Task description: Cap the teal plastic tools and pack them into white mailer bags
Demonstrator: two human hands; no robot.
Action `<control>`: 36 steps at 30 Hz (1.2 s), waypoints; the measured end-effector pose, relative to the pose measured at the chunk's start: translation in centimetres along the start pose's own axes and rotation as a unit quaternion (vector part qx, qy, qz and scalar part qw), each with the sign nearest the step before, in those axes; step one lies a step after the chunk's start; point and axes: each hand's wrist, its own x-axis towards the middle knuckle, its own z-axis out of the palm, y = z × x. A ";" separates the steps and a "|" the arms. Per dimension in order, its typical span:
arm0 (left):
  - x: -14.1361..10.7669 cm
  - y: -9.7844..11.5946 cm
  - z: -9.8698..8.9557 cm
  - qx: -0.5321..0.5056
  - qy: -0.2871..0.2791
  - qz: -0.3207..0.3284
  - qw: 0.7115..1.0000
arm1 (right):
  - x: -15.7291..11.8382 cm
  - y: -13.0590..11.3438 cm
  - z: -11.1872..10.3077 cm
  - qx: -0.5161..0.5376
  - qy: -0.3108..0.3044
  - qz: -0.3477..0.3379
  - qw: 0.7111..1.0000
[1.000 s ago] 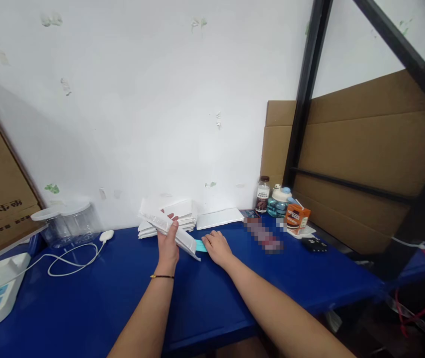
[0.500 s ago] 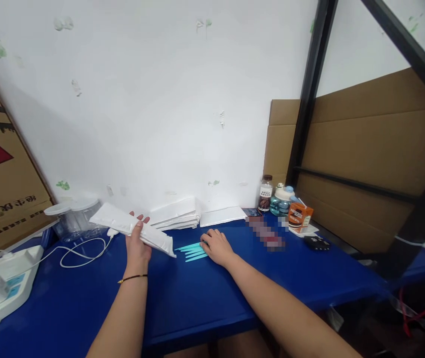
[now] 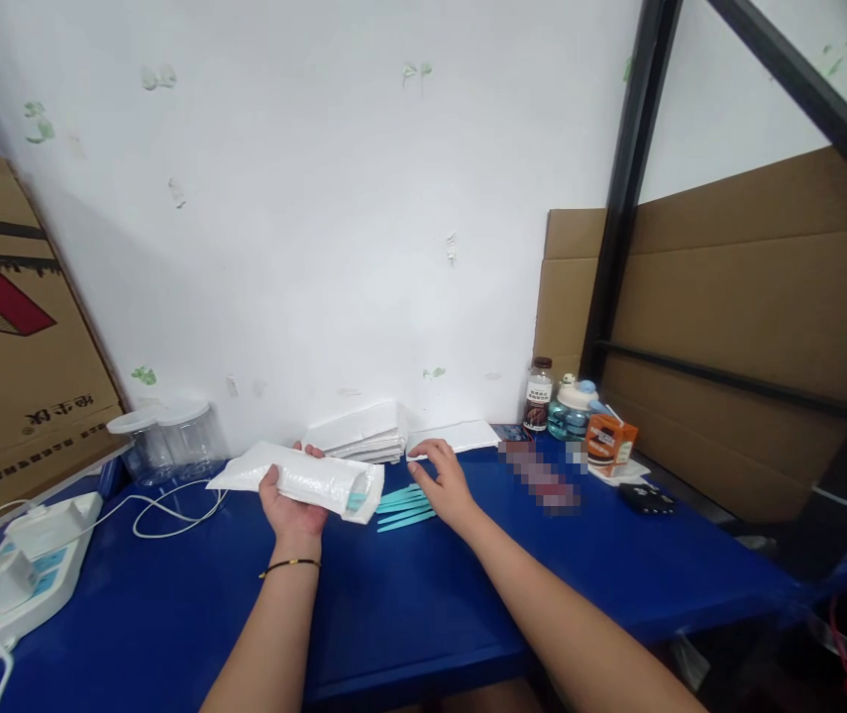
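Grips a white padded mailer (image 3: 285, 475) in the left hand (image 3: 295, 515) and holds the right hand (image 3: 453, 487) loosely half-open beside teal strips (image 3: 403, 514), toward the back edge of the table (image 3: 408, 614).

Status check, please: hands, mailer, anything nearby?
Left hand gripping white bubble mailer, mouth facing right hand. Right hand open by teal strips, contact unclear. Teal showing in mailer's mouth. White stack behind.

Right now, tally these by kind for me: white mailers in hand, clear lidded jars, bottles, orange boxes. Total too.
White mailer in the left hand: 1
Clear jars with white lids: 2
Bottles, one brown-capped, one blue-bodied: 2
Orange box: 1
Total: 6
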 end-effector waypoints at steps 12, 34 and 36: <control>-1.5 -4.3 2.7 0.035 0.019 0.046 0.998 | 0.1 -0.9 3.2 0.068 -0.142 0.072 0.985; 2.3 5.0 -6.2 0.252 0.306 0.151 0.906 | 0.8 4.9 -3.2 -0.075 -0.270 0.023 0.960; 1.2 4.9 -5.9 0.286 0.361 0.215 0.861 | 0.4 5.1 -2.9 -0.046 -0.283 0.022 0.958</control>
